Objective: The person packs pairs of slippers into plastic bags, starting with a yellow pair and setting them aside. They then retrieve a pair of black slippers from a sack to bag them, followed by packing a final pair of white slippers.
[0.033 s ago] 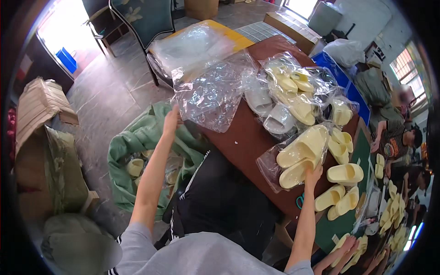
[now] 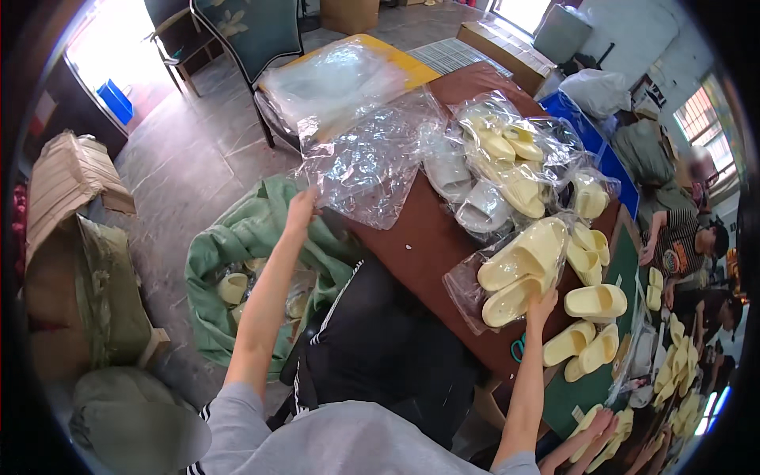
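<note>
At the left edge of the brown table [image 2: 412, 253], my left hand [image 2: 302, 210] is closed at the near-left corner of a clear plastic bag [image 2: 360, 170]; the exact grip is small and hard to see. My right hand [image 2: 541, 307] grips a pair of pale yellow slippers [image 2: 518, 261] at the heel end. Clear film lies around this pair on the table. Beyond it are bagged yellow slippers [image 2: 514, 150] and light grey slippers [image 2: 483, 207]. Loose yellow slippers [image 2: 595, 302] lie to the right of my right hand.
A green sack [image 2: 207, 273] holding slippers stands open below my left arm. Stacked clear bags [image 2: 332, 79] lie on a yellow surface beyond. Teal-handled scissors [image 2: 518, 347] lie near my right forearm. Another person's hands [image 2: 598, 431] handle slippers at the lower right. A cardboard box [image 2: 67, 214] stands left.
My left hand has shifted slightly to the right along the bag's edge, its fingers more curled. My right hand and the slippers stay in place.
</note>
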`<state>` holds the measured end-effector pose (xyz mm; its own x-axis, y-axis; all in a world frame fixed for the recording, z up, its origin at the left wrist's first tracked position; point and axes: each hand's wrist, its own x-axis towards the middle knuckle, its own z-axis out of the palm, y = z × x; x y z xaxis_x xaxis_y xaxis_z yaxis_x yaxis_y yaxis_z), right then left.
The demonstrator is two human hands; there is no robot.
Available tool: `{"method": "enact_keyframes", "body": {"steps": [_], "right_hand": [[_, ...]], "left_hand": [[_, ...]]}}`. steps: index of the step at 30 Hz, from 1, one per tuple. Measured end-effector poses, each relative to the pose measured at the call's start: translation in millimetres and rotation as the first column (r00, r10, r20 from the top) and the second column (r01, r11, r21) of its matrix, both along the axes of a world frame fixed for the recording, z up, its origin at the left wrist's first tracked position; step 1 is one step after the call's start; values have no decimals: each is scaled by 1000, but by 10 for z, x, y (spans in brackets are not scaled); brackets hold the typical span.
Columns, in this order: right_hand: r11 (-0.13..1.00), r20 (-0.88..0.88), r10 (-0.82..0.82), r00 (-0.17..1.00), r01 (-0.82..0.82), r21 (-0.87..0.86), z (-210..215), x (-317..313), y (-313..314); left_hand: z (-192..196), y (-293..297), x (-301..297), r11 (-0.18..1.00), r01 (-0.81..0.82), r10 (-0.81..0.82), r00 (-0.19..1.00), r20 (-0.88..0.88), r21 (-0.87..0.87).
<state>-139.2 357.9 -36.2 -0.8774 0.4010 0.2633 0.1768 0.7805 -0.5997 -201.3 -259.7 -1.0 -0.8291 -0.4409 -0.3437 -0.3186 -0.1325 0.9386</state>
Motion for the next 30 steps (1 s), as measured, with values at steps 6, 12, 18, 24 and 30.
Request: {"method": "enact_keyframes", "body": {"steps": [6, 12, 18, 24, 30], "right_hand": [[931, -99, 347, 933, -330, 154, 737, 365, -1083], [551, 17, 621, 784, -421, -721, 667, -112, -2634], [369, -53, 675, 736, -399, -839, 140, -932, -3517], [604, 69, 542, 838, -331, -725, 53, -856, -3772], [515, 39, 697, 716, -462, -722, 338, 223, -3491]], "left_hand": [[-197, 735, 62, 943, 34, -15, 998, -61, 330], [-305, 1074, 130, 947, -95, 75, 994, 77, 305], [-285, 1075, 137, 943, 11, -39, 996, 79, 332], [-261, 792, 296, 911, -30, 21, 999, 27, 412], [-256, 420, 691, 797, -113, 260, 951, -169, 593]]}}
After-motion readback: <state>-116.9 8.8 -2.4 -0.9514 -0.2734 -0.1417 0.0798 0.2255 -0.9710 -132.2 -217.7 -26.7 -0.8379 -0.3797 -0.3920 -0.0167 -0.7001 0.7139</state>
